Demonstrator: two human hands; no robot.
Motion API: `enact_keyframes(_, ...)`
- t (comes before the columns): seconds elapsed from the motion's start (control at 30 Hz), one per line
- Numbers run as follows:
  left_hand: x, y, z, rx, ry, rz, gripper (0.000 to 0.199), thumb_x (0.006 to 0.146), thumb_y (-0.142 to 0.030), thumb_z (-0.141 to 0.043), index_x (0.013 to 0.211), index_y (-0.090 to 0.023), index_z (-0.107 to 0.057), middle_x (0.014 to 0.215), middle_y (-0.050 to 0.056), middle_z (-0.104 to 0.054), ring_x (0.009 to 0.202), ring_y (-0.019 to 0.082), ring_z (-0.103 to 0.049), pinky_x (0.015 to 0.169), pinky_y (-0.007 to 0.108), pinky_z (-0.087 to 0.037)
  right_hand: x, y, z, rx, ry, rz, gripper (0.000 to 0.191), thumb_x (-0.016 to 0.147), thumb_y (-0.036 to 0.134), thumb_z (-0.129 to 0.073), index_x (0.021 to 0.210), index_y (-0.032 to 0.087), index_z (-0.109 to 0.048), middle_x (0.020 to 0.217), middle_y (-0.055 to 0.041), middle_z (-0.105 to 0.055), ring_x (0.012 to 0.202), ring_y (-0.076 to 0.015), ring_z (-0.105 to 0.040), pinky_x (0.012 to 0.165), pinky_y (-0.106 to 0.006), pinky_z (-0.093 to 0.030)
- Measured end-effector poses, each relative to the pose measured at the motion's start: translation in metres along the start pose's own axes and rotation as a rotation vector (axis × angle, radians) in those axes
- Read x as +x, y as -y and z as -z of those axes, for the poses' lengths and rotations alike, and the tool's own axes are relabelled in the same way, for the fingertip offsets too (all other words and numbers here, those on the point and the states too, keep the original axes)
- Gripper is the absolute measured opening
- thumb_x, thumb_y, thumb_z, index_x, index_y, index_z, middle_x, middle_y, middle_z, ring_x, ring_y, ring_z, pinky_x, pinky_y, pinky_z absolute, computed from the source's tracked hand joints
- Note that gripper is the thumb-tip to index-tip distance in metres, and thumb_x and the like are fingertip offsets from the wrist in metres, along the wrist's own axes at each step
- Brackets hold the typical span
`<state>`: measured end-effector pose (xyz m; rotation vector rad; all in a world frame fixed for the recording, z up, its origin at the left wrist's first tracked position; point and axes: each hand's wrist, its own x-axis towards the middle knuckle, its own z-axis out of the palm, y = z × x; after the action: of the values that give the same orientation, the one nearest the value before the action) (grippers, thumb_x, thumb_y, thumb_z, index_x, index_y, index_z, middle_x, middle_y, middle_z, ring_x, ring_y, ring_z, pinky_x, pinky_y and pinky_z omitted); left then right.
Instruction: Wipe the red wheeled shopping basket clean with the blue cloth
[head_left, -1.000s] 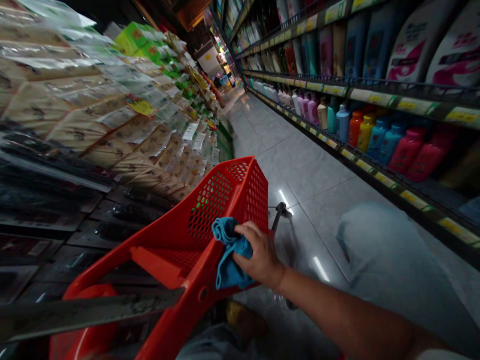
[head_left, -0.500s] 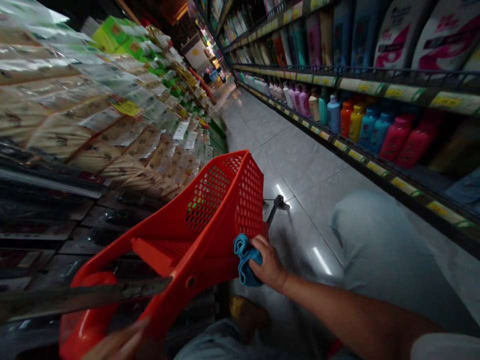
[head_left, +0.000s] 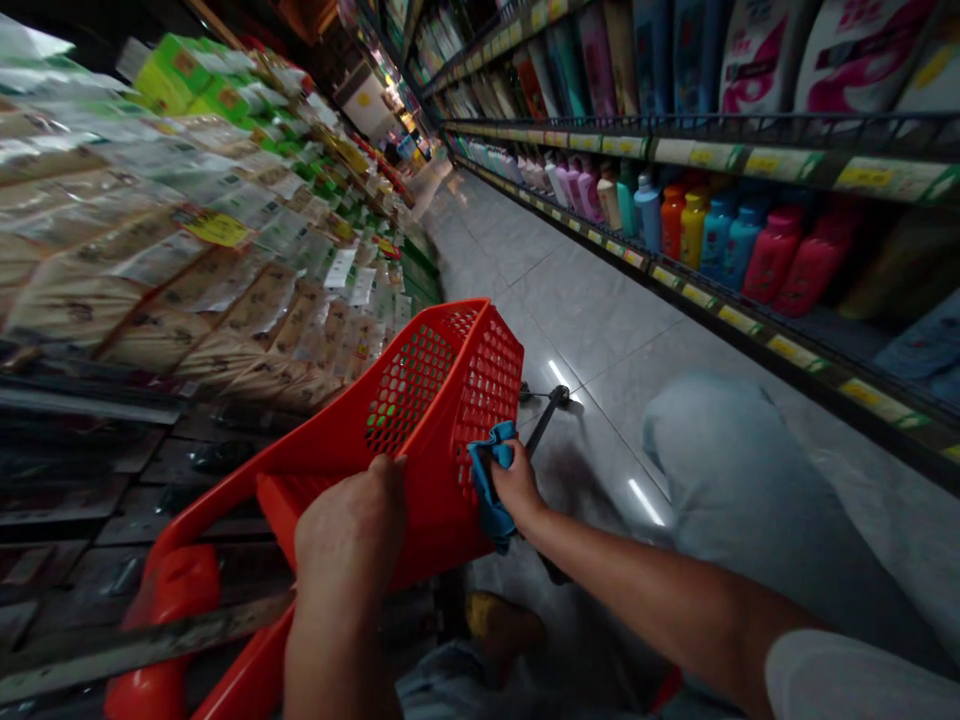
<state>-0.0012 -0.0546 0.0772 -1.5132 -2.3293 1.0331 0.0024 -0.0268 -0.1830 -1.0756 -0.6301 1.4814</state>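
Observation:
A red plastic shopping cart [head_left: 420,530] with perforated panels stands tilted across the middle of the view. My left hand [head_left: 349,530] grips its upper side rim, the fingers curled over the edge and partly hidden. In my right hand [head_left: 517,485] is a bunched blue cloth [head_left: 491,505], pressed against the outside of the cart's perforated side panel. The cart's thick handle [head_left: 161,630] lies at the lower left, near my left forearm.
Stacked clear-wrapped packages [head_left: 172,270] line the left side. Shelves of colourful bottles [head_left: 720,235] run along the right. Grey floor tiles [head_left: 555,280] lie between them. A dark cart leg with a wheel [head_left: 559,395] juts out, and my bent knee [head_left: 705,430] is at the right.
My left hand has moved forward from the handle end and taken hold of the cart's side rim. My right hand has shifted the cloth slightly upward on the panel. The view has shifted slightly.

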Motion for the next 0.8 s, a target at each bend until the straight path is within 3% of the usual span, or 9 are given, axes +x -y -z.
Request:
enact_keyframes(0.07, 0.003, 0.001, 0.0, 0.02, 0.018, -0.023, 0.056, 0.103, -0.033, -0.014, 0.113, -0.014, -0.065, 0.095, 0.021, -0.077, 0.099, 0.039, -0.074, 0.078, 0.046, -0.053, 0.001, 0.022, -0.008, -0.065, 0.051, 0.104, 0.012, 0.078, 0.033, -0.067, 0.082, 0.022, -0.062, 0.073, 0.0011, -0.063, 0.076, -0.0187, -0.062, 0.074, -0.029, -0.053)
enact_keyframes(0.17, 0.005, 0.001, -0.002, 0.04, -0.001, -0.029, 0.054, 0.103, -0.034, -0.013, 0.113, -0.016, -0.063, 0.095, 0.02, -0.077, 0.097, 0.039, -0.074, 0.075, 0.045, -0.053, 0.008, 0.053, -0.009, -0.126, 0.188, 0.395, 0.004, 0.082, 0.024, -0.063, 0.086, 0.022, -0.063, 0.087, -0.0013, -0.064, 0.088, -0.0184, -0.063, 0.089, -0.032, -0.052)
enact_keyframes(0.27, 0.002, 0.0, -0.004, 0.042, -0.022, -0.02, 0.054, 0.104, -0.034, -0.012, 0.11, -0.018, -0.063, 0.092, 0.018, -0.077, 0.093, 0.038, -0.075, 0.072, 0.045, -0.053, 0.014, 0.058, -0.001, -0.188, 0.244, 0.567, 0.022, 0.082, 0.018, -0.064, 0.103, 0.023, -0.065, 0.108, -0.0051, -0.061, 0.106, -0.0192, -0.062, 0.102, -0.034, -0.048)
enact_keyframes(0.37, -0.001, -0.002, -0.005, 0.042, -0.037, -0.021, 0.053, 0.103, -0.033, -0.012, 0.108, -0.017, -0.063, 0.09, 0.019, -0.077, 0.091, 0.038, -0.075, 0.07, 0.044, -0.052, 0.013, 0.04, 0.009, -0.265, 0.194, 0.492, 0.06, 0.07, 0.022, -0.082, 0.126, 0.025, -0.06, 0.127, -0.0092, -0.051, 0.121, -0.023, -0.056, 0.109, -0.038, -0.046)
enact_keyframes(0.43, -0.003, -0.002, -0.005, 0.041, -0.045, -0.023, 0.053, 0.103, -0.033, -0.013, 0.107, -0.016, -0.063, 0.089, 0.019, -0.077, 0.089, 0.038, -0.075, 0.069, 0.043, -0.052, 0.013, 0.029, 0.014, -0.296, 0.182, 0.438, 0.077, 0.059, 0.025, -0.091, 0.13, 0.025, -0.059, 0.132, -0.01, -0.048, 0.124, -0.0252, -0.054, 0.11, -0.039, -0.046)
enact_keyframes(0.47, -0.003, -0.002, -0.006, 0.041, -0.049, -0.022, 0.053, 0.103, -0.032, -0.013, 0.107, -0.016, -0.064, 0.088, 0.02, -0.077, 0.088, 0.038, -0.075, 0.068, 0.043, -0.052, 0.015, 0.026, 0.017, -0.303, 0.194, 0.428, 0.074, 0.059, 0.026, -0.091, 0.127, 0.025, -0.061, 0.13, -0.0093, -0.05, 0.122, -0.0249, -0.056, 0.108, -0.039, -0.047)
enact_keyframes(0.63, -0.004, 0.0, -0.009, 0.026, -0.072, -0.016, 0.051, 0.103, -0.031, -0.016, 0.106, -0.016, -0.065, 0.086, 0.02, -0.076, 0.083, 0.037, -0.075, 0.066, 0.042, -0.052, 0.054, 0.039, 0.019, -0.291, 0.334, 0.445, 0.019, 0.074, 0.022, -0.076, 0.093, 0.022, -0.07, 0.095, -0.0012, -0.066, 0.092, -0.0192, -0.065, 0.091, -0.034, -0.051)
enact_keyframes(0.73, -0.005, 0.0, -0.009, 0.032, -0.066, -0.018, 0.051, 0.103, -0.03, -0.016, 0.106, -0.015, -0.064, 0.087, 0.019, -0.076, 0.084, 0.036, -0.075, 0.067, 0.042, -0.052, 0.078, 0.053, 0.011, -0.233, 0.215, 0.359, 0.017, 0.074, 0.025, -0.074, 0.088, 0.02, -0.067, 0.089, -0.0009, -0.069, 0.087, -0.019, -0.065, 0.088, -0.033, -0.051)
enact_keyframes(0.8, -0.006, -0.001, -0.009, 0.043, -0.078, -0.029, 0.051, 0.103, -0.028, -0.015, 0.105, -0.015, -0.063, 0.087, 0.019, -0.076, 0.086, 0.036, -0.075, 0.067, 0.042, -0.051, 0.078, 0.06, 0.003, -0.206, 0.093, 0.281, 0.016, 0.075, 0.027, -0.072, 0.088, 0.02, -0.065, 0.088, -0.0011, -0.069, 0.087, -0.0191, -0.065, 0.088, -0.034, -0.052)
